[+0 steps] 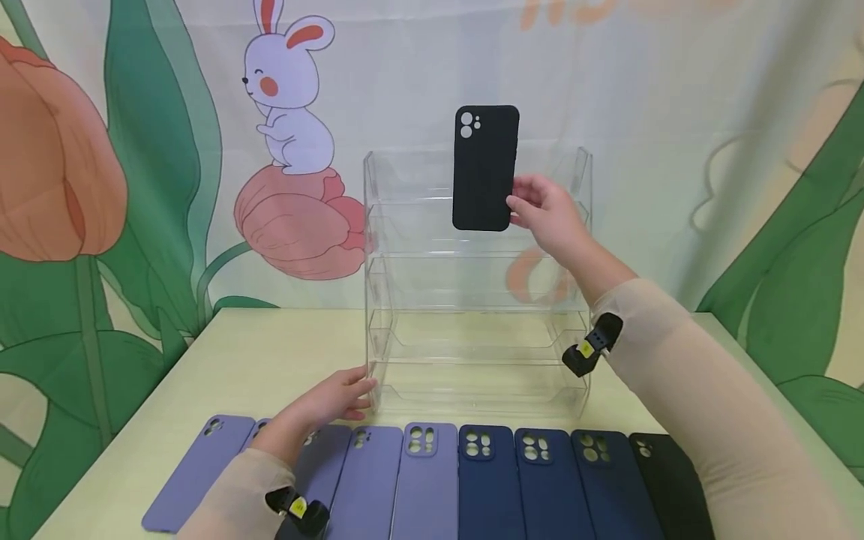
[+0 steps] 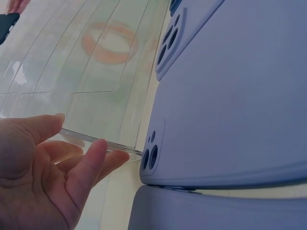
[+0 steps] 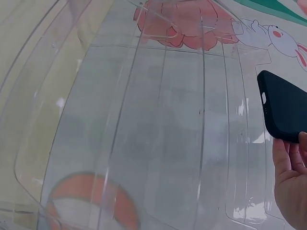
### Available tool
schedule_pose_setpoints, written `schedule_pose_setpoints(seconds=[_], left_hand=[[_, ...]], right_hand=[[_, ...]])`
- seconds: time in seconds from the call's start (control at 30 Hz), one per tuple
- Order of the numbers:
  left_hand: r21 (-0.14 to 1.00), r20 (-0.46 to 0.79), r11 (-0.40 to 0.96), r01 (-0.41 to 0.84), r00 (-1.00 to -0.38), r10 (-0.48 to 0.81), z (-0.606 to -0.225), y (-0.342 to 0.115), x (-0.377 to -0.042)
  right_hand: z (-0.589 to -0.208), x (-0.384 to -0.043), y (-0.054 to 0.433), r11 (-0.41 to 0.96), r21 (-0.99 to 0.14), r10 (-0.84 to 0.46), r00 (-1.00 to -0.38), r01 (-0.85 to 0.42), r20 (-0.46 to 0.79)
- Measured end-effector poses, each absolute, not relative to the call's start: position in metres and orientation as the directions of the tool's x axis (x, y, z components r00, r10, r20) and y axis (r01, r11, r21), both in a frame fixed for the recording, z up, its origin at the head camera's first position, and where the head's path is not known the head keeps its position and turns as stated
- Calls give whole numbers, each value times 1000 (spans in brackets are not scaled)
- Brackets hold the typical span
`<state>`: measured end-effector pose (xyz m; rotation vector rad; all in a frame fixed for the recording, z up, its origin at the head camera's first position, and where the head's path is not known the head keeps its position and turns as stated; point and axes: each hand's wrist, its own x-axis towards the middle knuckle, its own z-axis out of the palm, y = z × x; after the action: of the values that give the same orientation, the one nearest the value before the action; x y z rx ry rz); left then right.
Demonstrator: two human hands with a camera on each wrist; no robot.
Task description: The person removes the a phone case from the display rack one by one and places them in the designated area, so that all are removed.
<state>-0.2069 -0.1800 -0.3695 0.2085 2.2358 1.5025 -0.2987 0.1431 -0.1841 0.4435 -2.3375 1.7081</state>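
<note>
By its right edge, my right hand (image 1: 548, 215) pinches a black phone case (image 1: 484, 169) between thumb and fingers. The case is upright, back towards me, camera cutouts at its top left, in front of the upper tiers of a clear tiered display rack (image 1: 478, 306). In the right wrist view only the lower end of the black case (image 3: 285, 108) shows. Low on the rack's left side, my left hand (image 1: 331, 397) grips the clear side panel (image 2: 100, 141), thumb on one face and fingers on the other.
Along the table's front lies a row of phone cases: several lilac cases (image 1: 428, 487) at left and centre, dark blue cases (image 1: 491, 487) right of them, and a black case (image 1: 671, 480) at the right end. My left forearm covers some. Behind hangs a printed curtain (image 1: 418, 75).
</note>
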Motion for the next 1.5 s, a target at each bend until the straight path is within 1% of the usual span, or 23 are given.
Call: schedule_pose_setpoints(seconds=[0.27, 0.47, 0.57, 0.8, 1.07, 1.3, 1.5], left_hand=[[909, -275, 399, -121, -894, 355, -370, -180, -208], [911, -271, 396, -116, -892, 361, -370, -180, -207], [910, -268, 398, -112, -893, 361, -369, -179, -208], [911, -261, 399, -102, -893, 367, -370, -179, -208], [912, -262, 397, -106, -894, 364, -372, -178, -209], [913, -268, 389, -124, -902, 340, -374, -178, -208], [914, -258, 391, -108, -898, 356, -372, -179, -207]], right_hand=[[-193, -291, 146, 288, -893, -140, -938, -346, 318], [-205, -284, 153, 334, -886, -160, -946, -321, 282], [-211, -279, 157, 335, -888, -163, -948, -314, 273], [-225, -268, 166, 340, -887, -218, -943, -314, 250], [-235, -257, 178, 343, -883, -220, -941, -320, 256], [-244, -246, 182, 298, -891, -252, -929, -342, 272], [-251, -235, 187, 325, -889, -248, -937, -321, 248]])
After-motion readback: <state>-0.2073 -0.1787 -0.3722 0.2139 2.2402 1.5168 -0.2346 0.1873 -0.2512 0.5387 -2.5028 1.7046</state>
